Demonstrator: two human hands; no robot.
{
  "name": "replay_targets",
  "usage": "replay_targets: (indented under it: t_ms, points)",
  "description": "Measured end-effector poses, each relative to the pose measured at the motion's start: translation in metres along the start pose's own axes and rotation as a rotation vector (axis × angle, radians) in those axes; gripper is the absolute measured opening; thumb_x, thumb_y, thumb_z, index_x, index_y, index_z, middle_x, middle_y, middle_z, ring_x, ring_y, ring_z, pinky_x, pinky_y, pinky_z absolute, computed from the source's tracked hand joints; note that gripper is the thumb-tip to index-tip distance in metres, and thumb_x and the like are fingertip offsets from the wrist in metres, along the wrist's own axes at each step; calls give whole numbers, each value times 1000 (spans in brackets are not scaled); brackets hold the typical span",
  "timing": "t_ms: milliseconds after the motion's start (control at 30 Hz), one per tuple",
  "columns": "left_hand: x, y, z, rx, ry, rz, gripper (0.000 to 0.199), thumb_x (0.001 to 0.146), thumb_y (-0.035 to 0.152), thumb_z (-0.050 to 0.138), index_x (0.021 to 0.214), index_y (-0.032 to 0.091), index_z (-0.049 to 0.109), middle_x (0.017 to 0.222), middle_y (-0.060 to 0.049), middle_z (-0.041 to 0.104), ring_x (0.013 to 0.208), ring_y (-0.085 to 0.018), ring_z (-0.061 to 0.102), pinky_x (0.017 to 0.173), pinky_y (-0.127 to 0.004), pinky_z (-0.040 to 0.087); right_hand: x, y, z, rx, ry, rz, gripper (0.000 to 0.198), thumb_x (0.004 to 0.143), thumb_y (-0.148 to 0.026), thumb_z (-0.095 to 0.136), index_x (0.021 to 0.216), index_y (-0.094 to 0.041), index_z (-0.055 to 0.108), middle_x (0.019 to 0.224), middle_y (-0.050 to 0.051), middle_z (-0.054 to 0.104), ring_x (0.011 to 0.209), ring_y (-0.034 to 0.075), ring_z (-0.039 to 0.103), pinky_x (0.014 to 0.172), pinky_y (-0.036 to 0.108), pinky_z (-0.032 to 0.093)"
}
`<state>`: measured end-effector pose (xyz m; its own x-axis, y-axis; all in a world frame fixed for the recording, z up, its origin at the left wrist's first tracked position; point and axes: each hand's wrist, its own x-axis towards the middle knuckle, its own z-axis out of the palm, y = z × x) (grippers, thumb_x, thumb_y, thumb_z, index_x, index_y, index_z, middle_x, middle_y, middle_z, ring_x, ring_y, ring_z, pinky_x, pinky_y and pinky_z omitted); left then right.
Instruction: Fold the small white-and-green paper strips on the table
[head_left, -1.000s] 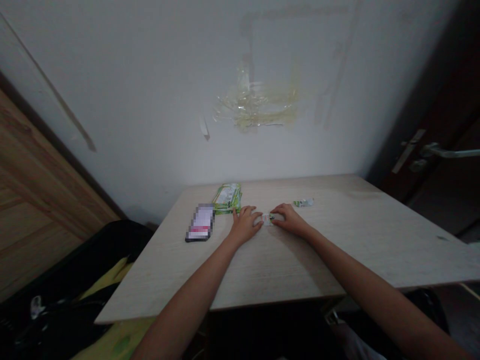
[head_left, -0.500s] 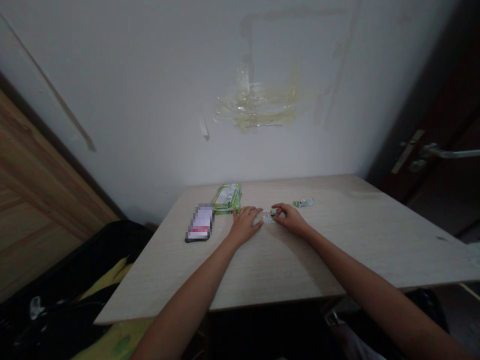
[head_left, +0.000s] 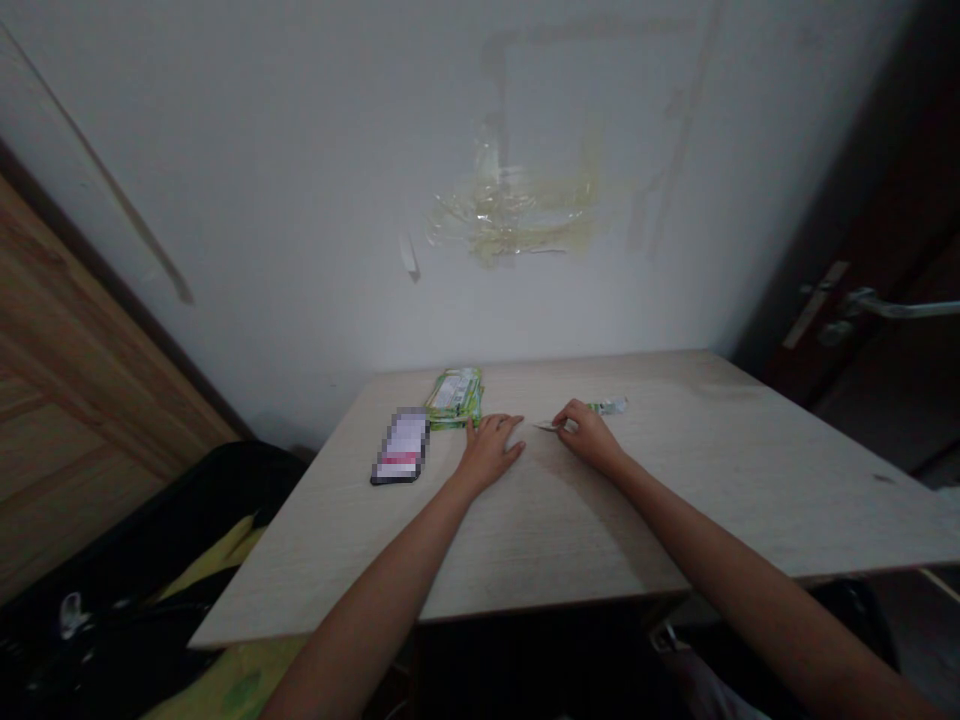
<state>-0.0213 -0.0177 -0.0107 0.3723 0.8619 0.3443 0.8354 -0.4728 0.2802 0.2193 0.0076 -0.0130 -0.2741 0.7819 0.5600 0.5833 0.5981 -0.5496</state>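
Packet (head_left: 543, 426) in the right hand (head_left: 587, 433): we find it over the far half of the table (head_left: 525, 540), a little to the right of the left hand (head_left: 489, 450). The right thumb and fingers are pinched closed on its right end, probably because so small and thin a thing offers little more than an edge to hold. The left hand grips nothing that we can see; it lies palm down with fingers spread, perhaps for steadiness, its outer fingers just beside the stack of green packets (head_left: 457, 393) (whether they touch, we cannot tell). That stack sits far left, we would judge, to be within reach without crowding the middle, and the phone (head_left: 403, 447) lies nearer and to its left, likely so that it can be seen. Beyond the right hand we see a second small packet (head_left: 615, 405), partly hidden. The held packet shows almost edge-on; its long axis runs roughly left to right, its free end pointing left, and we cannot tell whether it clears the table
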Motion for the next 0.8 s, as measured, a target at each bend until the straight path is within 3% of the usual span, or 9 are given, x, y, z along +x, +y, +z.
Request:
replay_targets:
  t_ms: [267,533,800]
  points:
    - [-1,0,0,10,-9,20,35,95,43,53,129,39,61,136,-5,55,132,-25,43,116,-59,19,-2,2,5,-72,-160,-73,15,83,-20,67,95,-21,77,105,10,69,103,24,61,96,40,46]
    - [-2,0,0,31,-28,8,32,96,47,51,124,42,66,136,-6,54,132,-27,43,115,-61,17,-2,-1,5,-117,-199,-65,21,88,-24,62,102,-19,77,95,10,71,97,24,61,92,37,47]
    - [-2,2,-1,41,-29,-42,36,95,52,49,124,40,66,136,-6,55,131,-28,44,116,-64,12,-1,-10,4,-30,-235,-80,17,88,-26,62,89,-23,79,87,7,71,89,21,62,87,35,47]
